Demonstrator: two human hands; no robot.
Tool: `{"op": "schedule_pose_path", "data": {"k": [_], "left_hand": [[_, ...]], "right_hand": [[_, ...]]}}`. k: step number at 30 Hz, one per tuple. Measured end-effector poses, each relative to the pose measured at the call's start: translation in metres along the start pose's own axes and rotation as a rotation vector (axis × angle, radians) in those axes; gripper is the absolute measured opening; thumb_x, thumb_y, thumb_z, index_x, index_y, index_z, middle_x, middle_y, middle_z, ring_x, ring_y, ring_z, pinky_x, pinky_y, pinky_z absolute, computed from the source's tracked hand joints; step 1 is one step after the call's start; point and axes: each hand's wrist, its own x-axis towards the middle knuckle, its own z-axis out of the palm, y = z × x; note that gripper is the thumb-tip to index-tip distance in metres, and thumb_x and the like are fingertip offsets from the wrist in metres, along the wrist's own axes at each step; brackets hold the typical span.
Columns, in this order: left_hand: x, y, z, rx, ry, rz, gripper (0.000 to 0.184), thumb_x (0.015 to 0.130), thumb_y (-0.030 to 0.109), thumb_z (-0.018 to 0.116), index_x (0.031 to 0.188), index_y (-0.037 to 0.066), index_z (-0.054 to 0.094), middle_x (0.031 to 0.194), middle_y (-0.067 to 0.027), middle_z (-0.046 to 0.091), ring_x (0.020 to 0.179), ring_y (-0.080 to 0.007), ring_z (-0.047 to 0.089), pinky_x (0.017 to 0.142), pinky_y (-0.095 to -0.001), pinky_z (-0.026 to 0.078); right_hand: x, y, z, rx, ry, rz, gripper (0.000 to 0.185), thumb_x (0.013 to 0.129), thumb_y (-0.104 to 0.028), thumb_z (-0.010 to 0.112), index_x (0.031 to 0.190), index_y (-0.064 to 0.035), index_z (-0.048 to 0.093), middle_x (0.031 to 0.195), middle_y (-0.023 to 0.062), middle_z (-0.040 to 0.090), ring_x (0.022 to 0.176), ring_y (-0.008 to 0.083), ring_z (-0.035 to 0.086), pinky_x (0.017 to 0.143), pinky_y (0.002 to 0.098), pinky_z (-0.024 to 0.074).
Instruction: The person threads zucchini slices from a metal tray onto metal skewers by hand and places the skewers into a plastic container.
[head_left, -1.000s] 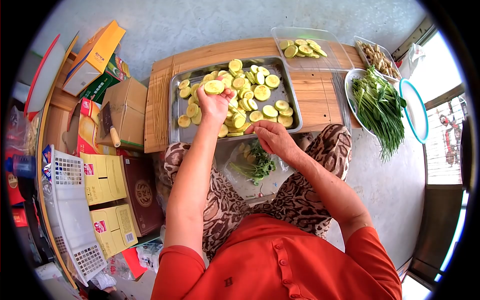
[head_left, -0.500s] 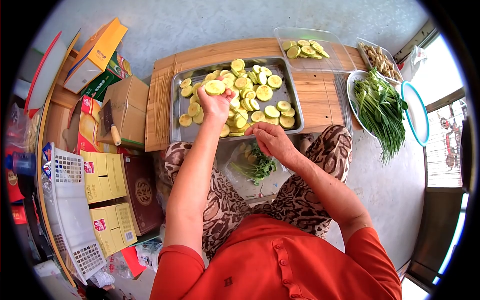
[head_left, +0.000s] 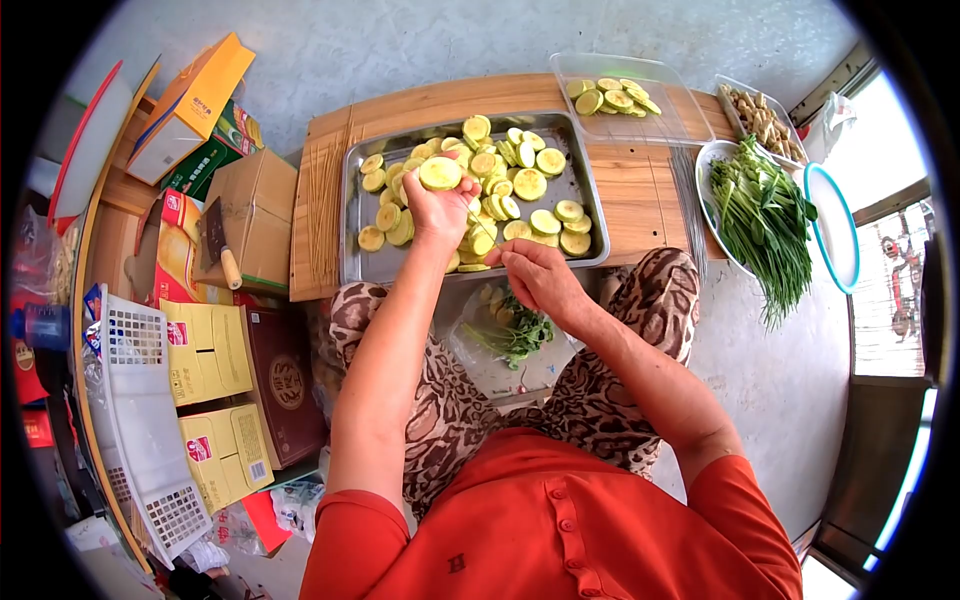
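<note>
My left hand [head_left: 436, 212] is raised over the metal tray, its fingers closed around a round zucchini slice [head_left: 440, 174] with a pale yellow-green face. More zucchini slices [head_left: 529, 184] lie scattered and heaped across the metal tray [head_left: 586, 150]. Near the tray's front edge, my right hand [head_left: 540, 278] is closed in a pinch. A thin skewer [head_left: 481, 229] runs from its fingertips toward my left hand; its far end is hard to make out against the slices.
Bamboo skewers [head_left: 322, 215] lie left of the tray, thin metal skewers [head_left: 690, 205] to its right. A clear plastic box [head_left: 680, 118] holds more slices. Leafy greens [head_left: 757, 215] hang over a white bowl's edge. Cardboard boxes [head_left: 252, 215] and a knife [head_left: 222, 245] are at left.
My left hand has shifted slightly right with the zucchini slice. My right hand has barely moved, still pinching by the tray's front edge.
</note>
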Motion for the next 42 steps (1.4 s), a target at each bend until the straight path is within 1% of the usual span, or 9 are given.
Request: {"op": "schedule_pose_path", "data": {"k": [2, 4, 11, 13, 16, 25, 38, 41, 42], "left_hand": [[0.000, 0.000, 0.000, 0.005, -0.005, 0.001, 0.046, 0.084, 0.039, 0.035, 0.096, 0.001, 0.058, 0.070, -0.0067, 0.055, 0.060, -0.0186, 0.049, 0.065, -0.0351, 0.045], [-0.002, -0.001, 0.002, 0.029, -0.024, 0.013, 0.046, 0.084, 0.038, 0.034, 0.096, 0.001, 0.058, 0.071, -0.0070, 0.054, 0.060, -0.0184, 0.049, 0.065, -0.0352, 0.045], [-0.006, -0.004, 0.005, 0.040, -0.019, 0.000, 0.046, 0.084, 0.038, 0.033, 0.096, 0.001, 0.057, 0.071, -0.0074, 0.054, 0.061, -0.0185, 0.049, 0.065, -0.0360, 0.045], [-0.006, -0.004, 0.005, 0.045, -0.053, -0.002, 0.046, 0.084, 0.039, 0.033, 0.096, 0.002, 0.057, 0.071, -0.0074, 0.054, 0.060, -0.0186, 0.049, 0.065, -0.0362, 0.045], [-0.006, -0.005, 0.003, 0.039, -0.088, -0.007, 0.045, 0.084, 0.039, 0.033, 0.095, 0.002, 0.057, 0.071, -0.0074, 0.055, 0.060, -0.0186, 0.049, 0.064, -0.0362, 0.045], [-0.006, -0.005, 0.003, 0.057, -0.050, -0.010, 0.045, 0.084, 0.040, 0.034, 0.095, 0.003, 0.056, 0.071, -0.0073, 0.055, 0.060, -0.0188, 0.050, 0.063, -0.0362, 0.046], [-0.007, -0.002, 0.005, 0.052, -0.061, -0.007, 0.045, 0.084, 0.040, 0.033, 0.094, 0.003, 0.055, 0.072, -0.0075, 0.054, 0.061, -0.0192, 0.049, 0.063, -0.0366, 0.046], [-0.012, -0.004, 0.008, 0.029, -0.083, -0.017, 0.044, 0.084, 0.040, 0.032, 0.094, 0.003, 0.054, 0.073, -0.0079, 0.053, 0.061, -0.0194, 0.049, 0.063, -0.0363, 0.046], [-0.018, -0.010, 0.012, 0.043, -0.102, -0.057, 0.044, 0.084, 0.039, 0.032, 0.094, 0.003, 0.054, 0.074, -0.0080, 0.053, 0.061, -0.0195, 0.049, 0.063, -0.0361, 0.046]], "right_hand": [[0.001, 0.001, 0.002, 0.005, 0.006, 0.003, 0.025, 0.097, -0.016, 0.038, 0.100, -0.0004, 0.058, 0.049, -0.0043, 0.038, 0.039, 0.0049, 0.032, 0.040, 0.0205, 0.0259], [0.002, 0.001, 0.003, 0.014, 0.021, -0.016, 0.024, 0.096, -0.014, 0.039, 0.097, -0.0013, 0.059, 0.049, -0.0038, 0.040, 0.040, 0.0059, 0.035, 0.040, 0.0218, 0.0283], [0.007, 0.001, 0.005, 0.033, 0.017, -0.025, 0.023, 0.096, -0.013, 0.040, 0.096, -0.0008, 0.059, 0.049, -0.0037, 0.040, 0.039, 0.0060, 0.035, 0.040, 0.0219, 0.0285], [0.008, 0.003, 0.006, 0.021, 0.020, -0.035, 0.024, 0.097, -0.015, 0.039, 0.098, -0.0011, 0.058, 0.049, -0.0044, 0.039, 0.040, 0.0050, 0.031, 0.040, 0.0203, 0.0262], [0.010, 0.004, 0.007, 0.034, 0.024, -0.045, 0.024, 0.097, -0.015, 0.038, 0.098, -0.0010, 0.058, 0.050, -0.0044, 0.039, 0.040, 0.0050, 0.031, 0.040, 0.0204, 0.0259], [0.013, 0.005, 0.011, 0.072, 0.053, -0.046, 0.024, 0.097, -0.015, 0.039, 0.098, -0.0004, 0.059, 0.050, -0.0048, 0.039, 0.040, 0.0046, 0.031, 0.039, 0.0201, 0.0247], [0.021, 0.011, 0.015, 0.087, 0.064, -0.065, 0.024, 0.097, -0.015, 0.040, 0.099, -0.0007, 0.059, 0.050, -0.0051, 0.038, 0.040, 0.0044, 0.030, 0.039, 0.0207, 0.0232], [0.024, 0.012, 0.015, 0.072, 0.058, -0.082, 0.023, 0.097, -0.016, 0.040, 0.099, -0.0014, 0.058, 0.050, -0.0045, 0.038, 0.041, 0.0050, 0.031, 0.040, 0.0208, 0.0238], [0.027, 0.010, 0.015, 0.085, 0.089, -0.106, 0.023, 0.097, -0.016, 0.040, 0.098, -0.0019, 0.058, 0.051, -0.0039, 0.039, 0.041, 0.0054, 0.031, 0.040, 0.0209, 0.0243]]}}
